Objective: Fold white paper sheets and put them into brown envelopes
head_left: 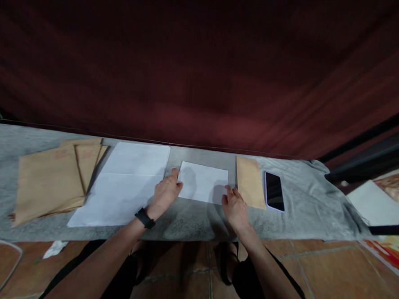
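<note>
From where I stand: sheet [201,181] lies flat, right of the creased paper [124,185]. Left hand [165,192] is at its paper-side edge, right hand [235,208] opposite; fingers part-curled, grip or mere touch I cannot tell. Risk 1: right knuckles may nudge the tan envelope [250,183] farther right of the paper. Risk 2: uneven pressure may ruck the plush-looking cloth [188,221], skewing the smooth oblong. Left of the paper, matte envelopes [52,176] overlap raggedly.

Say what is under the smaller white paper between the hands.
Grey cloth shows around the smaller white paper; whatever lies directly beneath it is covered and cannot be seen.
</note>
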